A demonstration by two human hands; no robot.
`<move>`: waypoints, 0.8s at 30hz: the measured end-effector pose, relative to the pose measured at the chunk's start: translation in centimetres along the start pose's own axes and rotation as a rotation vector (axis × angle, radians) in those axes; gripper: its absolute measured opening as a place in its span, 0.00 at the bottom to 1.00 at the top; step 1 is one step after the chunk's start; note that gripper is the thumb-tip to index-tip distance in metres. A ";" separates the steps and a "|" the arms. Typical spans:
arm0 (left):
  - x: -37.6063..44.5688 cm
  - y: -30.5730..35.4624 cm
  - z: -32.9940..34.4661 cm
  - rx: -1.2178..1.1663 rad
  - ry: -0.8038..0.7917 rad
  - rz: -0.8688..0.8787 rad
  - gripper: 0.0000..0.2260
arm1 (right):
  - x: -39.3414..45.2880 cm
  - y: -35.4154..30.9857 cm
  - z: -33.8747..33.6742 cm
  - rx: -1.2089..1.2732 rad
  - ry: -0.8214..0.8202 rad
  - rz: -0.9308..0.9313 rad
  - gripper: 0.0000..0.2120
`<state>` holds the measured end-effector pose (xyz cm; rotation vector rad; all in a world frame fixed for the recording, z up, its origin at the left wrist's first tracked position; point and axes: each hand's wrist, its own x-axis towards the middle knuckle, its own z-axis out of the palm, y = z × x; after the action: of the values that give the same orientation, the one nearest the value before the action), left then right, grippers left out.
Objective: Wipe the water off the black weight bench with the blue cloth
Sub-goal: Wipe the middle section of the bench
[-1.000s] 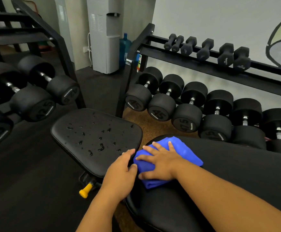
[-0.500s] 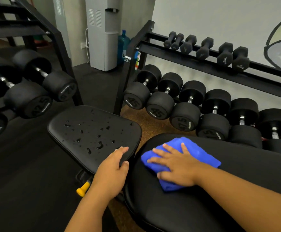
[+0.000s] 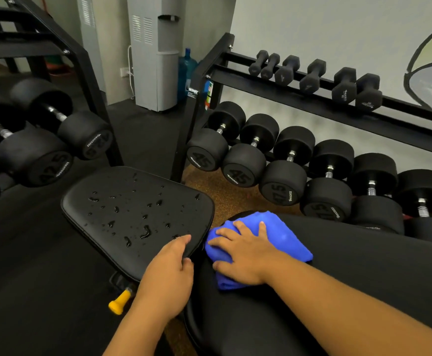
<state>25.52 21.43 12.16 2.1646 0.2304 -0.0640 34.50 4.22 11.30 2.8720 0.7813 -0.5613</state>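
Note:
The black weight bench has two pads. Its seat pad [image 3: 122, 201] lies centre left, dotted with several water drops. Its long back pad [image 3: 351, 255] runs to the lower right. A folded blue cloth [image 3: 284, 235] lies on the near end of the back pad, close to the gap between the pads. My right hand [image 3: 245, 253] presses flat on the cloth with spread fingers. My left hand [image 3: 168, 273] grips the near right corner of the seat pad, thumb below the edge.
A rack of large black dumbbells [image 3: 281, 176] stands right behind the bench, with small hex dumbbells [image 3: 312, 75] on its top rail. Another dumbbell rack [image 3: 42, 140] is at the left. A yellow adjustment knob [image 3: 118, 303] sticks out under the seat. A water dispenser [image 3: 155, 52] stands at the back.
My right hand slid the cloth right along the back pad, then back left toward the gap. My left hand stayed at the seat pad's corner.

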 end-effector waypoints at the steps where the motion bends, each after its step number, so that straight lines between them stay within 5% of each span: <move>1: -0.1 0.1 0.1 0.018 0.007 -0.001 0.22 | -0.8 1.0 -0.3 -0.004 -0.003 -0.034 0.28; 4: -0.1 0.0 0.1 0.031 0.010 0.006 0.22 | -1.6 4.4 -1.2 -0.035 -0.032 -0.005 0.31; 11: 0.0 -0.4 -0.5 -0.021 -0.053 -0.004 0.24 | 3.8 5.8 -1.8 -0.035 -0.021 0.455 0.35; 18: 0.4 0.6 0.2 0.152 -0.037 -0.009 0.26 | 7.7 1.5 -2.4 -0.104 -0.159 0.176 0.31; 24: 1.1 0.8 0.5 0.221 -0.003 -0.037 0.26 | 9.2 4.7 -3.4 0.001 -0.182 0.261 0.31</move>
<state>26.76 20.76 12.36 2.3796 0.2725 -0.1180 45.31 5.14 11.06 2.8083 0.3724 -0.7709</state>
